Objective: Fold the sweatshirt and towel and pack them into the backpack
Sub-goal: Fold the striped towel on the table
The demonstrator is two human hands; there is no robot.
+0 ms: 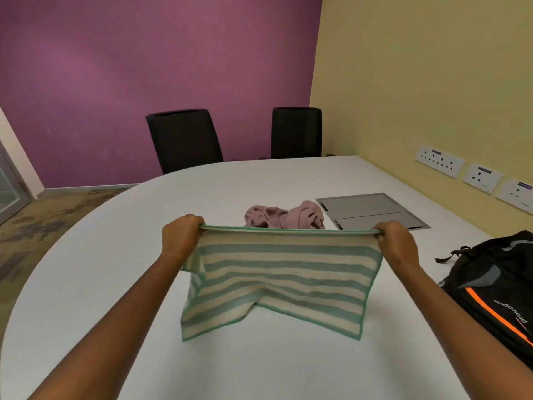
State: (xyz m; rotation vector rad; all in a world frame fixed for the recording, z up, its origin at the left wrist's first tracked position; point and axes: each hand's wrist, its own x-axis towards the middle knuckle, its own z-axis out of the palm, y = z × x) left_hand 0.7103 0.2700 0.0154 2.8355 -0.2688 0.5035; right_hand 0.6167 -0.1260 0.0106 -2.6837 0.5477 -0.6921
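A cream towel with green stripes hangs stretched between my hands above the white table. My left hand grips its upper left corner and my right hand grips the upper right corner. The towel's lower edge droops onto the table and its left side is folded back a little. Behind the towel a pink sweatshirt lies crumpled, partly hidden by the towel's top edge. A black backpack with an orange stripe lies at the right edge of the table.
A grey cable hatch is set into the table behind the sweatshirt. Two black chairs stand at the far side. Wall sockets line the yellow wall on the right.
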